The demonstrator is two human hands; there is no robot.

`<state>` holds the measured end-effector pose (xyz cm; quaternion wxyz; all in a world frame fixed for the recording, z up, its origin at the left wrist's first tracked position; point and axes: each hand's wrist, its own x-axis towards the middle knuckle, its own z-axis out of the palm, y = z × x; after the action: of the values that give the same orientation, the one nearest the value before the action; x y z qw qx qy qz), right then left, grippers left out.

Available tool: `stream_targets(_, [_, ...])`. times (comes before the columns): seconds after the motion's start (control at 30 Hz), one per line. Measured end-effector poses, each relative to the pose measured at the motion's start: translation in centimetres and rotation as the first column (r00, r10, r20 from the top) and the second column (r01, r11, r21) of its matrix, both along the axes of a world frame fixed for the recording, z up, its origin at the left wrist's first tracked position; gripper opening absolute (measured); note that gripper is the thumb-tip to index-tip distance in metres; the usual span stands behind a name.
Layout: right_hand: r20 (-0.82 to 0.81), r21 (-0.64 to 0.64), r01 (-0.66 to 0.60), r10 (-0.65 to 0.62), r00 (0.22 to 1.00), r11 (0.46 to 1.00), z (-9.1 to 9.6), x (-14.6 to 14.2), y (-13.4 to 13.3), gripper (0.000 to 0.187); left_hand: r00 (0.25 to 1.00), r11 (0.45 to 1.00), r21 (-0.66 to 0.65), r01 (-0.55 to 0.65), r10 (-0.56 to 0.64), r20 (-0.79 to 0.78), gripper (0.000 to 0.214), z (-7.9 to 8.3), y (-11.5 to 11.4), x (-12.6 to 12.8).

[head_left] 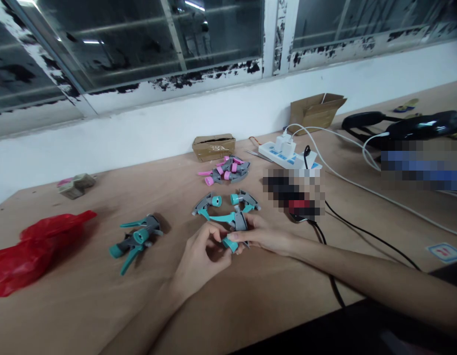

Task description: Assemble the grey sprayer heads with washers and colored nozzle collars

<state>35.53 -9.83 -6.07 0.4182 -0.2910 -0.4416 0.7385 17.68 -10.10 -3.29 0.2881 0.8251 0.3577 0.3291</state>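
A grey and teal trigger sprayer head (240,223) is held over the table between my two hands. My right hand (265,237) grips its grey body from the right, with the thumb lying by the teal collar. My left hand (204,254) is curled, its fingers and thumb closed at the collar's left side. Just beyond, two more teal and grey sprayer heads lie on the table, a left one (204,203) and a right one (247,199). Farther back is a cluster of pink and grey sprayer heads (226,171). Several teal and grey sprayer heads (139,239) lie at left.
A red plastic bag (39,246) lies at far left. Cardboard boxes, one small (213,148) and one larger (313,113), stand by the wall. A white power strip (278,154) with chargers feeds white cables. A black cable (372,234) crosses the right side of the wooden table.
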Motion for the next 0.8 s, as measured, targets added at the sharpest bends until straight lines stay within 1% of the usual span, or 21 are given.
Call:
stream_targets(0.1, [-0.008,-0.008,-0.006,0.006,1.000,1.000,-0.01,-0.04,0.05,0.036,1.000,1.000,0.031,-0.005,0.005,0.002,0.025,-0.18,-0.05,0.03])
stream_targets(0.27, [-0.017,-0.064,0.034,-0.035,0.999,0.997,0.42,-0.25,0.01,0.036,1.000,0.997,0.071,-0.013,0.014,-0.007,0.024,-0.49,-0.07,-0.07])
stream_targets(0.53, [-0.011,-0.089,0.049,-0.050,0.999,0.995,0.71,-0.24,-0.07,0.034,0.998,0.999,0.015,-0.045,0.046,-0.038,0.023,-0.68,-0.35,-0.20])
stream_targets(0.8, [-0.063,-0.079,0.061,-0.066,0.996,0.995,0.28,-0.50,-0.15,0.033,0.993,0.992,0.066,-0.111,0.114,-0.038,0.018,-0.30,-0.78,0.41])
